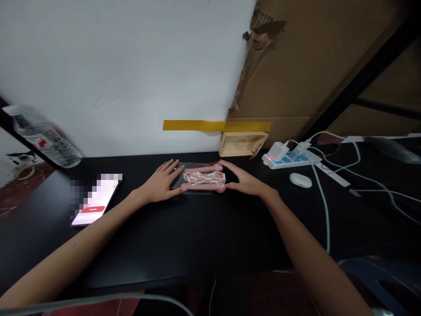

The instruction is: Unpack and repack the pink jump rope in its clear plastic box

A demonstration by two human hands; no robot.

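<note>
Head-worn view, facing forward and down, near above black desk (pixel 184 237), hands (pixel 160 183) mid-frame, white wall (pixel 131 66) beyond

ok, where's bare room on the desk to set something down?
Largest: black desktop between the forearms, from the pink item to the near edge. Smaller: between phone, left hand and wall. Crowded: right side, with power strip, white case, cables.
</note>
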